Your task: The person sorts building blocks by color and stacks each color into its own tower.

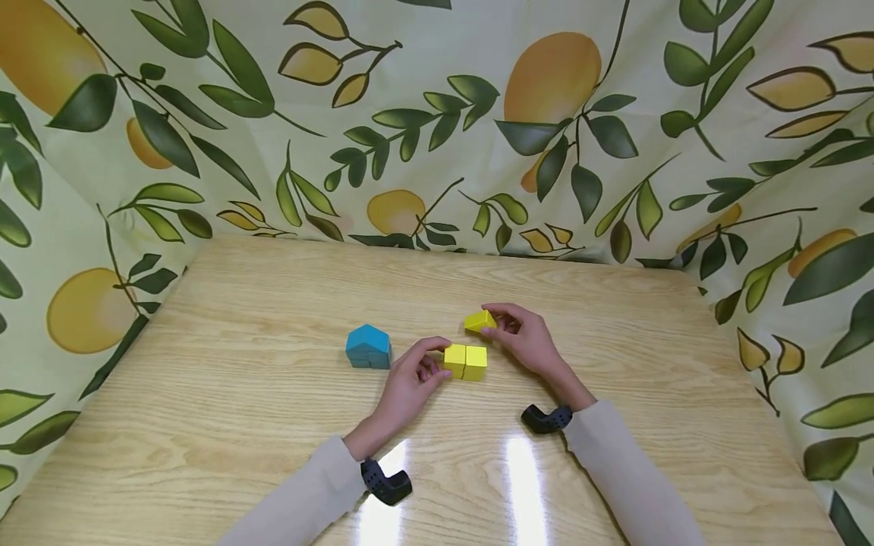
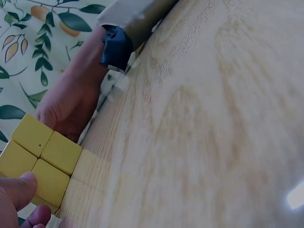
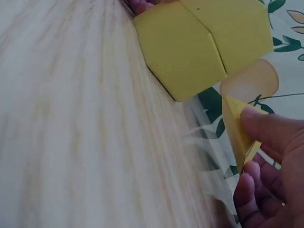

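Several yellow cubes [image 1: 475, 365] stand pressed together on the table, two wide and two high in the left wrist view. My left hand [image 1: 404, 390] holds this stack at its left side, with the thumb [image 2: 26, 185] against a front face. Behind the stack, my right hand [image 1: 529, 341] pinches a yellow triangular block [image 1: 476, 321] between thumb and fingers. In the right wrist view, the triangular block [image 3: 232, 127] is apart from the cubes [image 3: 185, 57]. The curled fingers partly hide it.
Left of my left hand stands a small blue block house [image 1: 368, 349] with a pointed top. The light wooden table [image 1: 273, 296] reaches back to a leaf-and-fruit patterned cloth [image 1: 423, 174]. Dark wrist cameras [image 1: 387, 483] sit on both sleeves.
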`<state>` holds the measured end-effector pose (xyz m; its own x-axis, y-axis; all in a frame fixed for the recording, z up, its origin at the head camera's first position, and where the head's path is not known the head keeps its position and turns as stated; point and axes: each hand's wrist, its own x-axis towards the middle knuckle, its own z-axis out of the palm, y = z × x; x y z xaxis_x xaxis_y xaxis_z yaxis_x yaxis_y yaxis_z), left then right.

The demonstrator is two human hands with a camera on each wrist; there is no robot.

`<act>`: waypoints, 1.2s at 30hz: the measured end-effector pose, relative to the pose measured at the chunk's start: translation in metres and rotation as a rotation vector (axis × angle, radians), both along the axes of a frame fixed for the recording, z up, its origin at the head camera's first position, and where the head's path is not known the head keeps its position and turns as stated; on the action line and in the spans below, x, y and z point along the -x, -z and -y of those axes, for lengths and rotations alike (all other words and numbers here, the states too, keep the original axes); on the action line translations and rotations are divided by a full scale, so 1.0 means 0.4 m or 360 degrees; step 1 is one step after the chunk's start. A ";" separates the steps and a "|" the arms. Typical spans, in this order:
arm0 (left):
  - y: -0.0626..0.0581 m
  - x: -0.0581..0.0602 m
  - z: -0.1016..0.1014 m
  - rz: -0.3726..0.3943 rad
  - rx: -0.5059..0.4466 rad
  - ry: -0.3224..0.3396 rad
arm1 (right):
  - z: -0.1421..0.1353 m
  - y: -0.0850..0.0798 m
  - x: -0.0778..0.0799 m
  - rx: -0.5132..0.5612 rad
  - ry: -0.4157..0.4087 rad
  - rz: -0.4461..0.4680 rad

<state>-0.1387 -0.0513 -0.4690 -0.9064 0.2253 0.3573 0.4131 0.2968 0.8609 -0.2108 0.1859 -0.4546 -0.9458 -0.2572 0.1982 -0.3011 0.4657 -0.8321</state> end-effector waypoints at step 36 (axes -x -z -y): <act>-0.005 -0.003 0.000 0.0013 -0.0050 0.0006 | 0.042 -0.108 -0.110 -0.0115 -0.0253 -0.0232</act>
